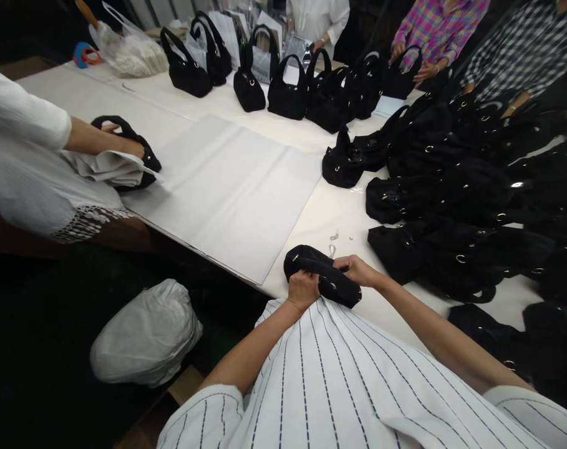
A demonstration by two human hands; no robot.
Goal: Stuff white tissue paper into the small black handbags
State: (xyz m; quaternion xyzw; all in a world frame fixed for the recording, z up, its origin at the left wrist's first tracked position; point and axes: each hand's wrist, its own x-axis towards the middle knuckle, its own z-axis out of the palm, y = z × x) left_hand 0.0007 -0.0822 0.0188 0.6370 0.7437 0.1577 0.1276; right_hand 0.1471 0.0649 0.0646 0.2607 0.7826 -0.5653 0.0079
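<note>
A black handbag [323, 268] lies at the table's near edge, close against my striped shirt. My left hand [304, 289] is closed on the near side of the bag, around its edge or strap. On the far right side of the same bag, my right hand [357, 270] pinches the black fabric with bent fingers. The part inside each grip is hidden. Small bits of clear plastic [332, 250] lie on the table just beyond the bag.
Piled black handbags [451, 187] cover the right side, and more handbags [287, 93] stand along the back. A large white sheet [227, 187] lies on the table [180, 100]. At left, a co-worker's hands [133, 146] hold a black bag. A white sack [147, 333] sits below.
</note>
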